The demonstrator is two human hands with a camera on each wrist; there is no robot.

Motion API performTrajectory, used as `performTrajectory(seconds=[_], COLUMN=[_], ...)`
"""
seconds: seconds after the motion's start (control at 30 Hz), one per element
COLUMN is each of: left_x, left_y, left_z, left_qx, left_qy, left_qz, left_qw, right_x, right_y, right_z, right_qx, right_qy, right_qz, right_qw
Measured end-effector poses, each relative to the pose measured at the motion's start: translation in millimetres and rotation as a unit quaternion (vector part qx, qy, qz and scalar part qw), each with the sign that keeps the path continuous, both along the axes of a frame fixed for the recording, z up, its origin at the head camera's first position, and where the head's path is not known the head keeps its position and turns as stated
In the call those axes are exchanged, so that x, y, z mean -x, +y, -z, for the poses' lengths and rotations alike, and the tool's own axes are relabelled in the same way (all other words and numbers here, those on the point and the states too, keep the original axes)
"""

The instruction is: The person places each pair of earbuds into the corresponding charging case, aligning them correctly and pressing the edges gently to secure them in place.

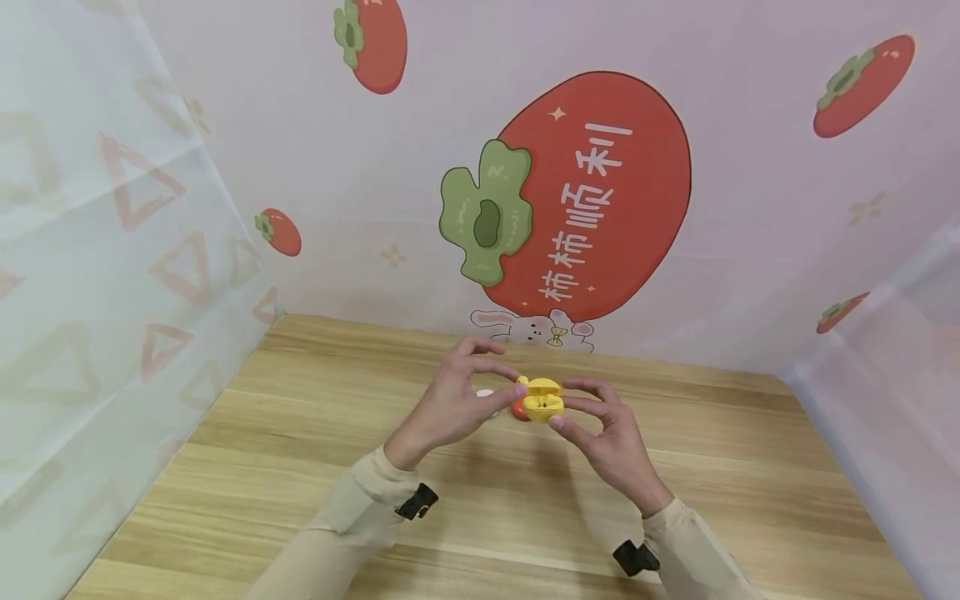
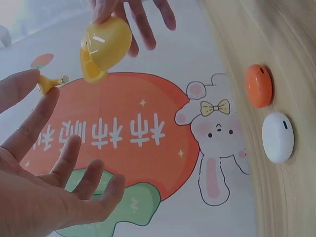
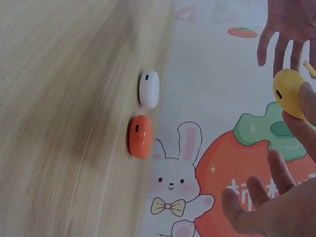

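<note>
Between thumb and index finger, my left hand [image 1: 453, 396] pinches a small yellow earbud [image 2: 47, 85], its stem pointing toward the case in the left wrist view. A rounded yellow earbud case [image 1: 543, 408] is gripped by the fingertips of my right hand [image 1: 613, 437], raised above the table with its lid up. The earbud is just left of the case in the head view, apart from it in the left wrist view. A small dark spot shows inside the case; whether another earbud sits there I cannot tell.
An orange earbud case [image 2: 259, 86] and a white earbud case [image 2: 278, 138] lie closed side by side on the wooden table [image 1: 300, 450], beyond the hands. A printed cloth wall [image 1: 750, 208] stands at the table's back edge, with more cloth along both sides.
</note>
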State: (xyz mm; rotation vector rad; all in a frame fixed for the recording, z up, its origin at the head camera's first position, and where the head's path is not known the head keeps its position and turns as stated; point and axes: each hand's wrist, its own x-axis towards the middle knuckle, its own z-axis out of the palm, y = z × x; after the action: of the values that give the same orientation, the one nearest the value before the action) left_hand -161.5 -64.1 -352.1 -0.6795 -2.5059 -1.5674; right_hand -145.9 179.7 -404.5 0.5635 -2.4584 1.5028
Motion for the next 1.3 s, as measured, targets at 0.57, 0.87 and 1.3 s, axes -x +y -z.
performTrajectory(seconds=[0.57,0.87,1.3], left_x=[2.4,2.3,1.8], left_y=[11.3,13.5,10.5], left_z=[8.9,12.3,14.5], left_qx=[-0.029,-0.036,-0.020], left_qy=[-0.026,-0.033,-0.032], left_qz=[0.040,0.048,0.056], left_qw=[0.9984,0.9977,0.9977], right_x=[-1.4,-1.1,-0.6], right_y=[-4.3,-4.9,-5.0], right_z=[-3.6,-3.4,-2.0], right_qx=[0.005,0.010,0.017], right_qy=[0.016,0.015,0.017], right_qz=[-0.012,-0.012,-0.008], right_qw=[0.9998,0.9998,0.9997])
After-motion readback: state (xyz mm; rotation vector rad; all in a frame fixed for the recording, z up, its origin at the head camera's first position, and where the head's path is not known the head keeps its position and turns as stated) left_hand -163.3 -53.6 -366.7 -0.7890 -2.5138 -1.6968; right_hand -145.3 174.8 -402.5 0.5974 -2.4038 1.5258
